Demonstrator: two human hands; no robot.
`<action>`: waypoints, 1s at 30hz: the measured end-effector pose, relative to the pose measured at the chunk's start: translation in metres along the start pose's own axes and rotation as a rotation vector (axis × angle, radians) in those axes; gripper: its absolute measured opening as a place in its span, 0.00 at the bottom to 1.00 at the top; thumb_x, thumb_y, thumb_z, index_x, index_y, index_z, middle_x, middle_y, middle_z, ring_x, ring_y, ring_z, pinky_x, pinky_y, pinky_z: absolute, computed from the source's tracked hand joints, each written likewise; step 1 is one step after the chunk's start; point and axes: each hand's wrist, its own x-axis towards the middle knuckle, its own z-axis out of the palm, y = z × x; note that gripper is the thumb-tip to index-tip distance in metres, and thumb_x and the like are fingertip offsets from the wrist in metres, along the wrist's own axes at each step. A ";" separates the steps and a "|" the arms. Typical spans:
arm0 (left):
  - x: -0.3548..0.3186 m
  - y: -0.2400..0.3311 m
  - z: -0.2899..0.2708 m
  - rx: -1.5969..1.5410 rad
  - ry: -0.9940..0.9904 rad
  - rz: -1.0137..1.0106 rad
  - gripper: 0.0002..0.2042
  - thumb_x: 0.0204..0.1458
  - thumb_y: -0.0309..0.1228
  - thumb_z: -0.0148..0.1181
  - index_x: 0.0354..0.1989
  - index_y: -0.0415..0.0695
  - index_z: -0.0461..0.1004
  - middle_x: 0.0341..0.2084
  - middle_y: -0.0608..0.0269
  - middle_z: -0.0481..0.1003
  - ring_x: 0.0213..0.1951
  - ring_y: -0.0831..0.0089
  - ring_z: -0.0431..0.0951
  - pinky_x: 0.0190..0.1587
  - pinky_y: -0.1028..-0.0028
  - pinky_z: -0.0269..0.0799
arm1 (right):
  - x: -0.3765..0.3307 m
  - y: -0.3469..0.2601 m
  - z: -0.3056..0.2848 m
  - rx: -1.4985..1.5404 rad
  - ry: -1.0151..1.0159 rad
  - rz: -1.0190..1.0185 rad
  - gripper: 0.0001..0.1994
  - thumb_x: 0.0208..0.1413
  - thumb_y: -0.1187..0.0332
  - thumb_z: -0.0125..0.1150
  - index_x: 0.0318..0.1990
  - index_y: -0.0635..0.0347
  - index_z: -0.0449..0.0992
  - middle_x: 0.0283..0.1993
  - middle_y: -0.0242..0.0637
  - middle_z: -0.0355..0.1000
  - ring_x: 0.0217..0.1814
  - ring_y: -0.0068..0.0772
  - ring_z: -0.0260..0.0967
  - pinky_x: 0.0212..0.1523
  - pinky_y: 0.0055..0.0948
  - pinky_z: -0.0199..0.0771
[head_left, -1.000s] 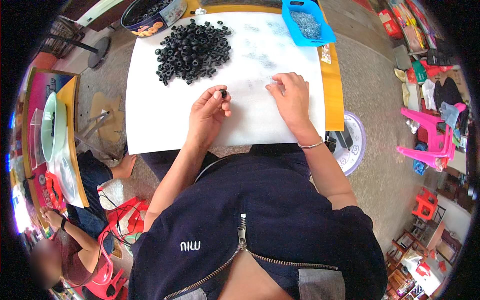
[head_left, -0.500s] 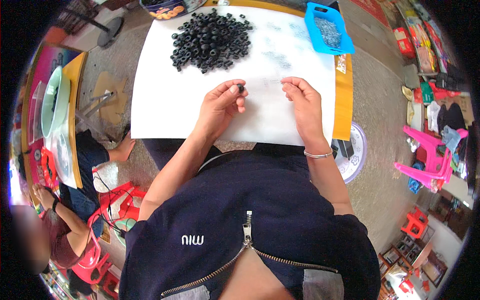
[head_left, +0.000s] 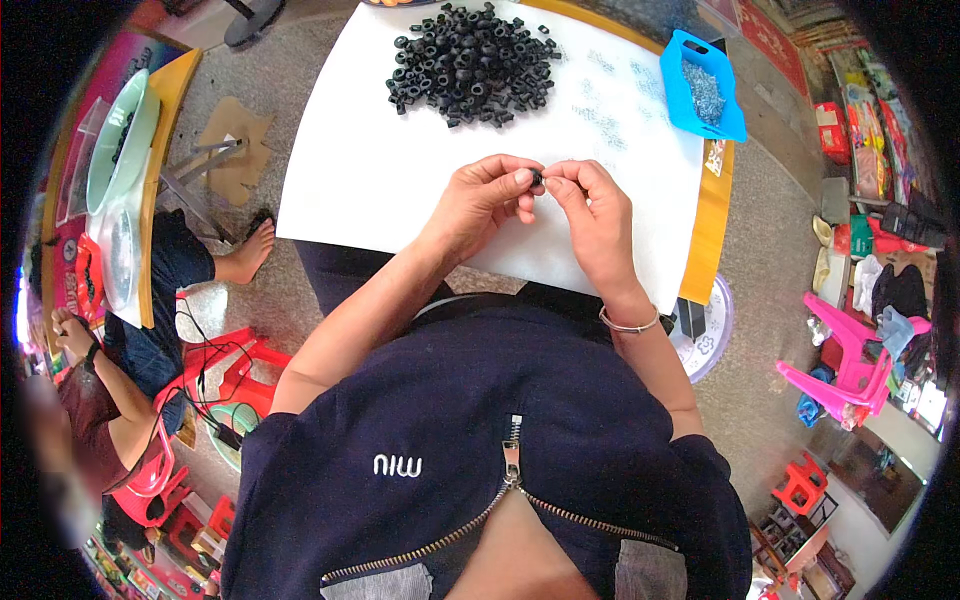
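Between the thumb and fingers of my left hand (head_left: 478, 200) is a small, round black piece (head_left: 537, 178), like a ring or cap. My right hand (head_left: 600, 225) is pinched closed right against that piece, fingertips meeting those of the left; whatever sits in the pinch is too small to make out. Both hands are over the white sheet (head_left: 345, 175) on the table. Beyond them lies a heap of similar small black pieces (head_left: 470, 70), several showing a hole. Scattered tiny bluish-grey bits (head_left: 603, 128) lie on the sheet to its right.
A blue plastic tray (head_left: 736, 118) with small shiny bits stands at the table's far right corner. The table's yellow edge (head_left: 703, 250) runs along the right. A pink stool (head_left: 850, 350) stands on the floor at right. To the left, another person sits by a table with a pale green basin (head_left: 150, 110).
My right hand has moved left and met my left hand at the black piece; before, they were apart. The view has shifted, so the table sits further right and higher.
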 end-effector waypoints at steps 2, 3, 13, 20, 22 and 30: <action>0.000 0.001 0.000 0.015 -0.002 0.000 0.09 0.55 0.28 0.55 0.41 0.35 0.73 0.31 0.59 0.75 0.27 0.78 0.73 0.31 0.78 0.73 | 0.000 -0.003 0.000 -0.079 0.007 -0.040 0.05 0.56 0.73 0.55 0.36 0.66 0.74 0.32 0.30 0.70 0.35 0.18 0.66 0.38 0.20 0.67; 0.000 0.001 0.000 0.032 0.003 -0.019 0.09 0.55 0.28 0.55 0.41 0.35 0.73 0.30 0.59 0.75 0.26 0.78 0.73 0.31 0.78 0.73 | 0.000 -0.004 -0.001 -0.069 0.003 -0.024 0.05 0.55 0.73 0.56 0.36 0.66 0.74 0.32 0.31 0.70 0.35 0.19 0.66 0.37 0.20 0.67; 0.000 0.001 -0.005 0.019 -0.035 -0.041 0.10 0.56 0.27 0.54 0.42 0.35 0.72 0.30 0.61 0.74 0.26 0.77 0.73 0.31 0.77 0.73 | 0.006 -0.001 0.008 -0.204 0.035 -0.162 0.04 0.51 0.74 0.58 0.31 0.65 0.70 0.29 0.36 0.70 0.31 0.29 0.68 0.34 0.26 0.68; -0.003 0.006 -0.011 -0.054 -0.077 -0.094 0.12 0.56 0.30 0.55 0.45 0.37 0.71 0.31 0.60 0.75 0.26 0.78 0.75 0.31 0.78 0.75 | 0.018 0.000 0.002 0.436 -0.174 0.177 0.06 0.54 0.71 0.59 0.31 0.64 0.71 0.28 0.29 0.71 0.33 0.17 0.67 0.36 0.21 0.68; -0.003 0.006 -0.015 -0.133 -0.128 -0.074 0.12 0.57 0.28 0.53 0.46 0.35 0.70 0.33 0.58 0.75 0.27 0.77 0.75 0.35 0.78 0.76 | 0.023 -0.002 0.001 0.370 -0.125 0.201 0.04 0.53 0.72 0.59 0.33 0.64 0.74 0.29 0.32 0.72 0.32 0.21 0.68 0.36 0.22 0.68; -0.001 0.006 -0.018 -0.191 -0.182 -0.058 0.12 0.58 0.29 0.52 0.46 0.36 0.70 0.33 0.60 0.75 0.27 0.79 0.75 0.34 0.80 0.75 | 0.081 0.028 0.028 -0.558 -0.010 -0.615 0.05 0.43 0.73 0.61 0.31 0.56 0.75 0.31 0.35 0.68 0.38 0.39 0.64 0.41 0.36 0.66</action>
